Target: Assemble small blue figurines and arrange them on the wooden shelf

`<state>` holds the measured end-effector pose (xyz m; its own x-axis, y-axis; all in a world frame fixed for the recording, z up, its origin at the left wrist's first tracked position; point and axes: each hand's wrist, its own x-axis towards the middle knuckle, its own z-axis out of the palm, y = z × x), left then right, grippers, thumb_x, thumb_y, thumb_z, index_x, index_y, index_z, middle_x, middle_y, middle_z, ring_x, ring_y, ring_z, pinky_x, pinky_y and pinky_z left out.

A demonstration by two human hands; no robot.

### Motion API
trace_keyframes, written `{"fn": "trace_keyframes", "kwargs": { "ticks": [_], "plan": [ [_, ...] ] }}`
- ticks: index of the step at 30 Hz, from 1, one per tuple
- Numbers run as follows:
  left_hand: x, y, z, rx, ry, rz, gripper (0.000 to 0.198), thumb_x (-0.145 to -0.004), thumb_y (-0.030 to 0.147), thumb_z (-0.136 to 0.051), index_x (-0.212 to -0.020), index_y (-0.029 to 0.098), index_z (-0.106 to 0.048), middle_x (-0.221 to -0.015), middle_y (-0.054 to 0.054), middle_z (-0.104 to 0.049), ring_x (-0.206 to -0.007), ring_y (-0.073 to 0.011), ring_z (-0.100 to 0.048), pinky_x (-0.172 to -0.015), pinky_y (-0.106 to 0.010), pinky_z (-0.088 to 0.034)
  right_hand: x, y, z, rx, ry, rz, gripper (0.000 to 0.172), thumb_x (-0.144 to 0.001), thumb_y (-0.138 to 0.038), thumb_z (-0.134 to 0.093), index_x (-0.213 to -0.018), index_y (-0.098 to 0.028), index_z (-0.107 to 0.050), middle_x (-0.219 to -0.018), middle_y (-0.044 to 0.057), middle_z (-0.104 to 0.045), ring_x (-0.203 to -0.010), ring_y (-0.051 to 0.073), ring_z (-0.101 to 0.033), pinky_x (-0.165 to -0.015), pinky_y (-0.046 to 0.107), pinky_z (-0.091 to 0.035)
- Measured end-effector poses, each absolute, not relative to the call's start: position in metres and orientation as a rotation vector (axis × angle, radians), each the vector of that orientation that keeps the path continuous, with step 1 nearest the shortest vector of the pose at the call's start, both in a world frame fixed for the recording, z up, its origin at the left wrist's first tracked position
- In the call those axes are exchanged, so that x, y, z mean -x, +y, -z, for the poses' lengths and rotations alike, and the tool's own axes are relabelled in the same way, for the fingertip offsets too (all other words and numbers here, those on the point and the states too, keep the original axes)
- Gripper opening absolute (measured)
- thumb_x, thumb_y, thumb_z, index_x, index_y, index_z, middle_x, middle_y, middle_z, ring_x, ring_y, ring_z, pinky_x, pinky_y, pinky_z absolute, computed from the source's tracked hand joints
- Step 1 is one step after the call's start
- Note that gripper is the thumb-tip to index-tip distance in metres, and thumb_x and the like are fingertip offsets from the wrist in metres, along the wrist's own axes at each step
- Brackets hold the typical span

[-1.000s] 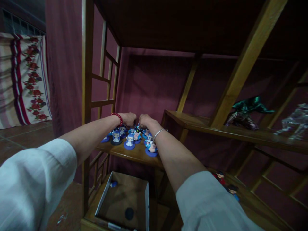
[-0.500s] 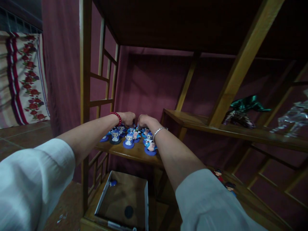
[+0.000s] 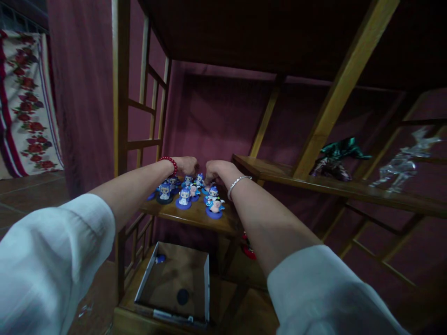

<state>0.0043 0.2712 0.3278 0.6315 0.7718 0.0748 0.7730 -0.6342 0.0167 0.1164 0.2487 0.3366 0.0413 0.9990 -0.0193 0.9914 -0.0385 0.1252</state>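
Observation:
Several small figurines (image 3: 184, 198) with blue hair or blue clothing stand on round bases on the wooden shelf (image 3: 195, 217). My left hand (image 3: 188, 166), with a red bead bracelet, is above the back left of the group, fingers curled down. Whatever those fingers hold, if anything, is hidden. At the back right, my right hand (image 3: 213, 171), wearing a silver bracelet, is closed with its fingers pointing down among the figurines. Its fingertips are partly hidden, and I cannot make out what they grip. One figurine (image 3: 199, 179) shows in the gap between both hands.
Below is an open cardboard box (image 3: 174, 272) holding a small blue item (image 3: 160, 258) and a dark round disc (image 3: 182, 296). On the right shelf stand a green and brown ornament (image 3: 335, 160) and a clear animal-shaped ornament (image 3: 401, 163). A wooden post (image 3: 120, 139) rises at left.
My hands have drawn apart slightly, and a figurine between them now shows more clearly. The view has shifted a little, bringing more of the clear ornament into sight.

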Motion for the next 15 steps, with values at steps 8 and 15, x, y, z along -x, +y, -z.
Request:
{"fn": "trace_keyframes", "kwargs": {
  "ticks": [8, 15],
  "plan": [
    [-0.017, 0.277, -0.32, 2.882, -1.294, 0.109, 0.042, -0.066, 0.012, -0.053, -0.107, 0.015, -0.061, -0.1, -0.004, -0.067, -0.084, -0.0144, -0.058, -0.066, -0.016, -0.042, -0.115, 0.242, -0.331, -2.079, 2.039, -0.118, 0.051, -0.044, -0.027, -0.081, -0.091, -0.011, -0.068, -0.086, 0.01, -0.069, -0.08, 0.021, -0.065, -0.07, 0.024, -0.05],
    [-0.03, 0.28, -0.318, 2.739, -1.243, -0.029, 0.035, -0.062, 0.018, -0.06, -0.093, 0.004, -0.067, -0.087, -0.014, -0.067, -0.074, -0.0211, -0.059, -0.062, -0.023, -0.043, -0.12, 0.259, -0.316, -2.061, 2.115, -0.316, 0.05, -0.051, -0.011, -0.076, -0.1, -0.017, -0.066, -0.103, 0.009, -0.066, -0.095, 0.022, -0.062, -0.08, 0.022, -0.048]
  ]
}}
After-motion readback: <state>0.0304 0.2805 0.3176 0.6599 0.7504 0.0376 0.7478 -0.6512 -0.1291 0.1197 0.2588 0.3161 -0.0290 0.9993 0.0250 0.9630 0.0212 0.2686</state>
